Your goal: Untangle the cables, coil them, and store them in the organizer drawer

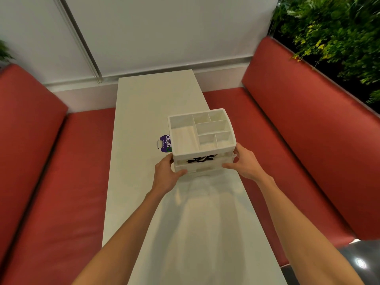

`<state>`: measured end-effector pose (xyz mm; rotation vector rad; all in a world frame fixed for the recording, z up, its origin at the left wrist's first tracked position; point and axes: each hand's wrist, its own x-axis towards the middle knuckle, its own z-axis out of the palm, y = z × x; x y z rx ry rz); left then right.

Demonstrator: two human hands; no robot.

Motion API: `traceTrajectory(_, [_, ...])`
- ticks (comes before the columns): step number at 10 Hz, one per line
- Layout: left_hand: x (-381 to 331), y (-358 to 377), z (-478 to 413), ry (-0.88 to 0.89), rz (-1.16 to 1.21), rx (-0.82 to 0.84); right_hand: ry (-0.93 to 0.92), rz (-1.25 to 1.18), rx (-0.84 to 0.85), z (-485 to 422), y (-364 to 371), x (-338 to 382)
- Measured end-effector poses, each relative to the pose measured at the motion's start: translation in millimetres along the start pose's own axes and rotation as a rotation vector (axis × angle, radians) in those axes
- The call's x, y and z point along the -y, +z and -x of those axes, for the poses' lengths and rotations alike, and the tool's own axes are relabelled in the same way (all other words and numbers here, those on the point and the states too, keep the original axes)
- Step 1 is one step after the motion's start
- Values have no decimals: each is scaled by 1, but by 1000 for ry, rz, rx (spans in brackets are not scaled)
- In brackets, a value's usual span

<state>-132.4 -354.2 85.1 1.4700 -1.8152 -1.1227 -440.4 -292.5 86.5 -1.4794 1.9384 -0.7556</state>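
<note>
A white plastic organizer point(185, 138) with several open top compartments stands on the narrow white table point(144, 103). Its front drawer point(202, 165) is slightly open, and black and white cables point(200, 159) show through the gap. My left hand point(167, 172) grips the drawer's left front corner, thumb on the front. My right hand point(243, 163) grips the right front corner of the drawer and organizer.
A purple ClayGo sign point(165, 144) sits on the table just left of the organizer. Red padded benches point(51, 182) run along both sides of the table. A white wall point(164, 33) closes the far end, and green plants point(333, 38) stand at the upper right.
</note>
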Motion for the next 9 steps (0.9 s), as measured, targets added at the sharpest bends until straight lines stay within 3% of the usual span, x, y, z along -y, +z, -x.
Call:
traceTrajectory(4, [-1,5,-18,-76,-130,-92,3,17,-92,-28,2,-6])
traceTrajectory(7, [-2,9,-18,-19,-258,-106,25,-33,-123,-34,1,-9])
traceTrajectory(8, [-3,9,-17,-2,-267,-80,7,83,-71,-39,-3,-5])
traceTrajectory(9, [-2,-5,-18,19,-308,28,33,268,140,-49,-28,6])
